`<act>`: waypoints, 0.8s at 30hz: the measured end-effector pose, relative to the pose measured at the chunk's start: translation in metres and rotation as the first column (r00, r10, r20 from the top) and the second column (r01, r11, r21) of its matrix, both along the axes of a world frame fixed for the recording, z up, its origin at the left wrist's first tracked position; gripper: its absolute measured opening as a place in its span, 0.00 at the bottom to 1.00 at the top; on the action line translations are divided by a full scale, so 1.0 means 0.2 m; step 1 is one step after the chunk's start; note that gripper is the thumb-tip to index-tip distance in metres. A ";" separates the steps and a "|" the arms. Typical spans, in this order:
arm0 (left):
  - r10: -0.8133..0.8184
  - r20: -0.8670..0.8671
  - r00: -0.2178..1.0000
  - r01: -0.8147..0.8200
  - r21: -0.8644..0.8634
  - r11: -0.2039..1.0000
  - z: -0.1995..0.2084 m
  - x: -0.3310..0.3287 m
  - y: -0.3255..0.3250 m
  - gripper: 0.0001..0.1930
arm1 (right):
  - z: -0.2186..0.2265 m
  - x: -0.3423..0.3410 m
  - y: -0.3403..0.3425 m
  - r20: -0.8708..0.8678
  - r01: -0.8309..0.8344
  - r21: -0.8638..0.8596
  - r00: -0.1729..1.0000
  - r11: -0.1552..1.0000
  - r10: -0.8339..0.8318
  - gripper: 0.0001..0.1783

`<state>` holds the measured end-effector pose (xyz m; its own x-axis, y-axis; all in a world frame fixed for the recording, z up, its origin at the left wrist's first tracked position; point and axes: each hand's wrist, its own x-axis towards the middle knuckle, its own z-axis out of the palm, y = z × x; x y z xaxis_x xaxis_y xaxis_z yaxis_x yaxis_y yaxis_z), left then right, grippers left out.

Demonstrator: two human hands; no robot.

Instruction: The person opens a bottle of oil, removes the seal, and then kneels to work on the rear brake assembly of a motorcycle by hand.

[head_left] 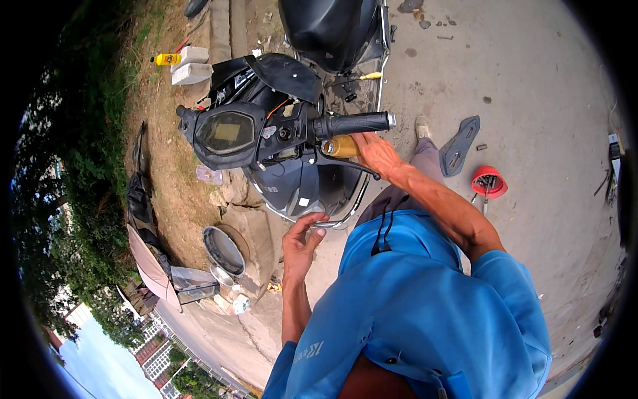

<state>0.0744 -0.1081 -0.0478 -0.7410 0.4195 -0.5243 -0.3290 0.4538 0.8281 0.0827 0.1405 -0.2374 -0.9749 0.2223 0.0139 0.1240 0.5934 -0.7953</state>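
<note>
My right hand (380, 157) is wrapped round an amber-yellow bottle (342, 146) just below the handlebar grip (355, 123). The bottle lies sideways in view, its mouth toward the middle of the scooter, close to the brake lever (355, 165). Lower down, my left hand (302, 245) is raised by the chrome bar (342, 223) at the scooter's edge; thumb and fingers are bent with a gap between them, and I see nothing held there. The scooter (282, 133) has its front covers partly off, baring wires around the dashboard display (227, 131).
A black seat (332, 26) shows at the top, a yellow-handled screwdriver (369, 76) near it. To the right are a dark footboard mat (460, 146) and a red bowl of tools (488, 181). Left lie a basin (224, 251), white blocks (191, 73) and a yellow bottle (166, 59).
</note>
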 end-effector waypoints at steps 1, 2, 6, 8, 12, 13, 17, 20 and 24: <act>-0.020 -0.017 1.000 0.020 -0.001 1.000 -0.01 0.00 -0.01 0.17 | -0.01 0.00 0.00 0.011 0.005 0.002 1.000 1.000 -0.005 0.30; -0.040 -0.034 0.999 0.040 -0.004 0.999 -0.01 0.00 -0.01 0.17 | -0.01 0.00 -0.01 0.022 0.009 0.002 1.000 1.000 -0.009 0.29; -0.030 -0.020 0.999 0.030 -0.006 1.000 0.00 -0.01 -0.02 0.17 | 0.01 0.01 0.00 0.044 0.002 -0.017 0.999 1.000 -0.001 0.28; -0.035 -0.024 0.999 0.035 -0.014 0.999 -0.01 -0.01 -0.02 0.17 | 0.01 0.02 0.00 0.027 0.002 -0.011 1.000 1.000 -0.002 0.28; -0.036 -0.024 0.999 0.036 -0.004 0.999 -0.02 -0.01 -0.02 0.17 | -0.01 0.01 0.00 0.005 0.008 -0.014 1.000 1.000 -0.008 0.29; -0.034 -0.022 0.999 0.034 -0.005 0.999 -0.01 -0.01 -0.02 0.17 | -0.01 0.01 0.00 0.011 0.005 -0.016 1.000 1.000 -0.005 0.29; -0.020 -0.009 1.000 0.020 -0.015 1.000 0.00 -0.01 -0.01 0.17 | 0.00 0.00 0.00 0.036 -0.018 -0.033 0.999 0.999 0.019 0.31; -0.010 -0.005 1.000 0.010 -0.024 1.000 0.00 -0.01 0.00 0.17 | 0.00 0.00 0.00 0.019 -0.022 -0.038 1.000 0.999 0.023 0.32; -0.013 -0.022 1.000 0.013 -0.008 1.000 -0.02 0.00 -0.02 0.17 | 0.00 -0.01 0.00 0.031 -0.020 -0.044 0.999 0.999 0.021 0.33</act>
